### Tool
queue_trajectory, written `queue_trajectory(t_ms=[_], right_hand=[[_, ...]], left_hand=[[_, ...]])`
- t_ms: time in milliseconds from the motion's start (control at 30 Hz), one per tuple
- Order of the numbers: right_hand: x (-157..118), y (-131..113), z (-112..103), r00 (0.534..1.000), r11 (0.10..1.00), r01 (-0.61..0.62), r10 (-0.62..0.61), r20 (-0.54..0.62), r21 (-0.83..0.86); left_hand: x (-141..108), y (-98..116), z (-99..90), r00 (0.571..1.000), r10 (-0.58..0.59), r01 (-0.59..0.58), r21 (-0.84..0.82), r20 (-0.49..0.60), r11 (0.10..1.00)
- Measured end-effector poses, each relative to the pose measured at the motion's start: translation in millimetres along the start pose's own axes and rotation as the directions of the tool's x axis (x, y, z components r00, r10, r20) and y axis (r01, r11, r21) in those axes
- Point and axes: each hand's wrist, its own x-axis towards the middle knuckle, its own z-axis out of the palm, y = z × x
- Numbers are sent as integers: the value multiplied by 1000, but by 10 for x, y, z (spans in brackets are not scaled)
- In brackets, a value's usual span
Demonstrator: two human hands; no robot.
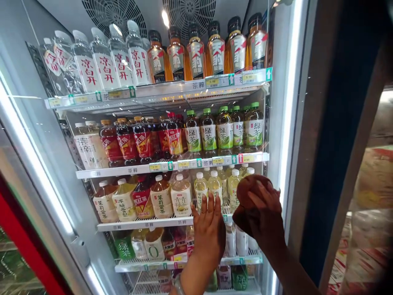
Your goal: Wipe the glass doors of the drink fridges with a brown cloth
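The left hand (208, 229) lies open, fingers upright and slightly spread, its palm toward the clear glass pane (276, 123) of a drinks cooler; its grip has hold of nothing. A smooth, rounded band (179, 285) circles that wrist. To its right, the right hand (267, 209) has its grip closed over a bunched brown cloth (250, 190), the fingers curved across the rounded upper part, with a darker fold hanging below. The cloth looks soft and matte, probably fabric, though the shadow there hides its weave. It is up against the glass, in front of the right end of the white-capped bottles (181, 196).

Behind the pane, slim white wire shelves (147, 224) carry rows of plastic bottles: clear ribbed ones (107, 65), dark-capped amber ones (216, 49) and green-capped ones (208, 131). Round slotted fan grilles (188, 14) sit above, and bright straight light strips (290, 102) flank the sides.
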Motion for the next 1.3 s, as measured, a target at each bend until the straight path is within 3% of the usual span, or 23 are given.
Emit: queue_trajectory(t_ms=[100,167,233,333,400,467,600,733,833,900,1000,1100,1200,1300], right_hand=[[-268,-27,16,998,998,-67,67,-12,-19],[-319,-119,53,1000,1000,-17,17,14,-22],[-198,-156,56,997,998,68,-67,41,-18],[105,3,-45,993,994,110,-110,48,-10],[178,182,-136,999,999,46,-45,4,-24],[76,303,-180,998,998,-39,36,-50,-45],[-261,226,-106,994,992,-106,103,-39,-69],[-66,140,-85,996,999,40,-36,83,-36],[203,303,-181,991,992,121,-119,58,-33],[201,423,-228,998,997,64,-64,-18,-35],[-43,438,-183,990,995,-81,74,-121,-54],[-145,281,-83,995,996,-60,54,-86,-61],[196,235,-92,992,991,123,-123,-2,-51],[661,423,-215,980,979,198,-199,-19,-50]], left_hand=[[7,53,39,1000,13,-13,6,-18,1000],[39,111,76,998,35,-35,11,-45,999],[95,171,107,996,48,-47,18,-75,999],[179,241,138,996,18,-15,32,-84,999],[206,271,158,998,-1,4,45,-69,999],[211,295,180,997,-2,6,50,-77,999],[237,367,215,997,23,-19,48,-76,999],[352,456,213,1000,19,-19,62,-1,998],[435,481,214,999,12,-9,62,-45,998],[455,480,228,995,24,-20,49,-93,999],[432,484,276,991,30,-27,24,-131,999],[423,510,329,986,51,-53,-6,-159,999],[547,513,329,984,33,-36,-11,-177,999],[811,458,250,976,68,-70,-1,-206,998]])
